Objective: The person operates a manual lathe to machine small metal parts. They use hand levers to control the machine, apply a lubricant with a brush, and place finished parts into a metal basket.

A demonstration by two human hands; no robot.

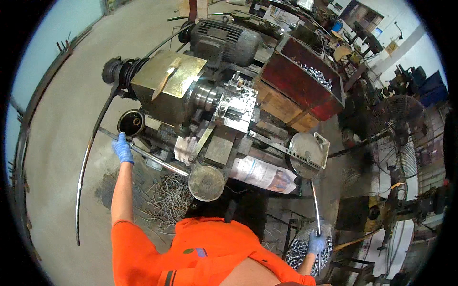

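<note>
A person in an orange top stands at a bench-height metalworking machine with a spindle (206,97), blue-gloved hands spread wide. At centre-left of the frame, the left hand (123,150) is closed around the outer part of a steel bar (160,161), which slopes down to a round metal disc (206,183). At lower right, the right hand (317,244) grips the lower end of a shiny rod (315,202) that reaches up to a larger disc (305,148).

Both bar and rod look stiff, smooth and fairly heavy, perhaps slippery if oily; the outer ends, where the hands are, seem the natural hold for leverage.

The machine's surfaces are grimy; a brush (163,83) lies on its brass-coloured cover, upper left, and printed paper (262,174) lies at centre. Metal scrap (167,200) litters the concrete floor (52,190), lower left. A red bin (281,62) of metal parts stands upper right, a caged fan (398,121) far right, in a cluttered workshop.
</note>
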